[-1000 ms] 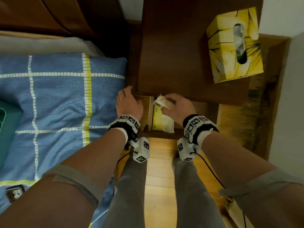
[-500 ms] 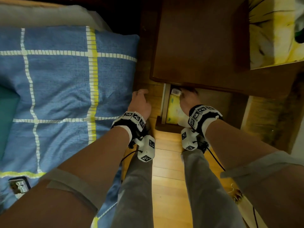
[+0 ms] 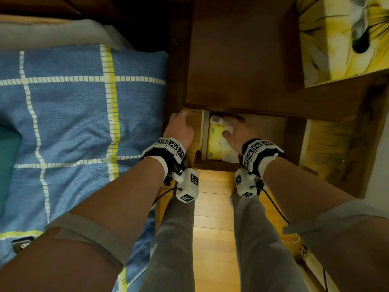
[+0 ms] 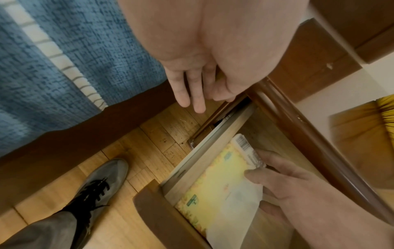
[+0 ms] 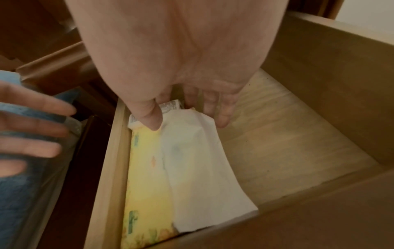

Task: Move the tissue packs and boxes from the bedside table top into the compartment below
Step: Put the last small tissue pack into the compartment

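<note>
A yellow tissue pack [image 3: 215, 140] [image 4: 215, 182] [image 5: 147, 168] lies in the open drawer [image 3: 214, 164] [image 5: 277, 134] below the dark table top [image 3: 237, 60], along the drawer's left wall. A white tissue sheet [image 5: 202, 168] sticks out of its right side. My right hand [image 3: 235, 133] [image 5: 187, 124] reaches into the drawer and holds the pack's far sealed end, thumb on top, fingers down its right side. My left hand [image 3: 181, 127] [image 4: 196, 94] hangs with straight fingers at the table's front left corner, holding nothing. A yellow tissue box [image 3: 341, 39] stands on the table top, far right.
The bed with a blue checked quilt [image 3: 73, 112] lies close on the left, its dark wooden frame [image 4: 64, 143] beside the drawer. My legs and a grey shoe [image 4: 100, 182] stand on the wooden floor [image 3: 212, 228] in front of the drawer. The drawer's right half shows bare wood.
My right hand has gone down from the drawer's rim into the drawer with the pack's end. My head has leaned in closer. The left hand has stayed at the table corner.
</note>
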`<state>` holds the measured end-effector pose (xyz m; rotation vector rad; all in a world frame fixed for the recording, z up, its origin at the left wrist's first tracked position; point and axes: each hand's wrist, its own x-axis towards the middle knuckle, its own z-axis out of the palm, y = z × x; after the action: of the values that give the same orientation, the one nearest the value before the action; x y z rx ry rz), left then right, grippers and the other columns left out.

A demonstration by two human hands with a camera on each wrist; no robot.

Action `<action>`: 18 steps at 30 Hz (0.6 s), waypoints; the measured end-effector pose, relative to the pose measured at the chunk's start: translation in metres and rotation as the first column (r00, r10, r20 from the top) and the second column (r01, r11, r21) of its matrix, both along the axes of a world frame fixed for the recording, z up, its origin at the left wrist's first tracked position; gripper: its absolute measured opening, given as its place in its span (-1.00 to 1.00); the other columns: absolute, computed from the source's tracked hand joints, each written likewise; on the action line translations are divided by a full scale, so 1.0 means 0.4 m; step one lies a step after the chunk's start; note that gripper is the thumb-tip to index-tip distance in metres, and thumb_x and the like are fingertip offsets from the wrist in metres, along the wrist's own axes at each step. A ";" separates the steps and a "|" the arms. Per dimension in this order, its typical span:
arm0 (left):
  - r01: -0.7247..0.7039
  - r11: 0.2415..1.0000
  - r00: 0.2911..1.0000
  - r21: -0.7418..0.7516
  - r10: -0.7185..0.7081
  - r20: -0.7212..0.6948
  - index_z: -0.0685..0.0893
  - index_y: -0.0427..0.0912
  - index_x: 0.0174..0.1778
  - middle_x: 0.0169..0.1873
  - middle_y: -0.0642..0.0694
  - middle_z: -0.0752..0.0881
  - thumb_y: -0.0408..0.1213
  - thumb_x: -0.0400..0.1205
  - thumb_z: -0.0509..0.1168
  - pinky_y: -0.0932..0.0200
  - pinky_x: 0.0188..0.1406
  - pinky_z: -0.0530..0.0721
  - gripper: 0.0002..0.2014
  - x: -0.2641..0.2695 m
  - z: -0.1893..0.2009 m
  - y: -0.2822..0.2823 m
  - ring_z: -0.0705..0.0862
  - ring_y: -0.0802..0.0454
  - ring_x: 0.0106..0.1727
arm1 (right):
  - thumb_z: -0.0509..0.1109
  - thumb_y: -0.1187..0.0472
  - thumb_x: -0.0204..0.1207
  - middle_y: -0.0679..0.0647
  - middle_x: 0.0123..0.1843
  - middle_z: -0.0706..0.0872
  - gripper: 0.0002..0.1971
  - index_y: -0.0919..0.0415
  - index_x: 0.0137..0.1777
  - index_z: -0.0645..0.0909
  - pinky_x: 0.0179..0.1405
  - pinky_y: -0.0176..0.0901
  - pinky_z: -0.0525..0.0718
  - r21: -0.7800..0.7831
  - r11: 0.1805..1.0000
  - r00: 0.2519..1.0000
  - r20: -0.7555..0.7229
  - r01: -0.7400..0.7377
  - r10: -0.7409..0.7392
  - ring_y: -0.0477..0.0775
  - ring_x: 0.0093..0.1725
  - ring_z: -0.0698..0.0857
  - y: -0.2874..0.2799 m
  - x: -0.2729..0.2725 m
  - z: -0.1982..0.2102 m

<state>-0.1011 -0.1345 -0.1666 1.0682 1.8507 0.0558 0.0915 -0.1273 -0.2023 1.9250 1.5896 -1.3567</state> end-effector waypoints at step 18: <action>-0.003 0.999 0.996 0.051 0.007 -0.088 0.59 -0.07 0.25 0.27 -0.16 0.59 -0.39 0.66 0.14 -0.01 0.07 0.65 -0.70 0.057 0.013 -0.015 0.68 -0.09 0.09 | 0.37 -0.06 0.50 0.11 0.63 0.35 -0.30 -0.08 0.62 0.20 0.40 0.13 0.58 0.057 0.988 0.985 -0.100 0.146 -0.140 0.24 0.50 0.50 -0.019 0.054 0.031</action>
<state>-0.0782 -0.1405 -0.1615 1.1169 1.9402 0.0598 0.1131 -0.1350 -0.1900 2.0763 1.5823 -1.4932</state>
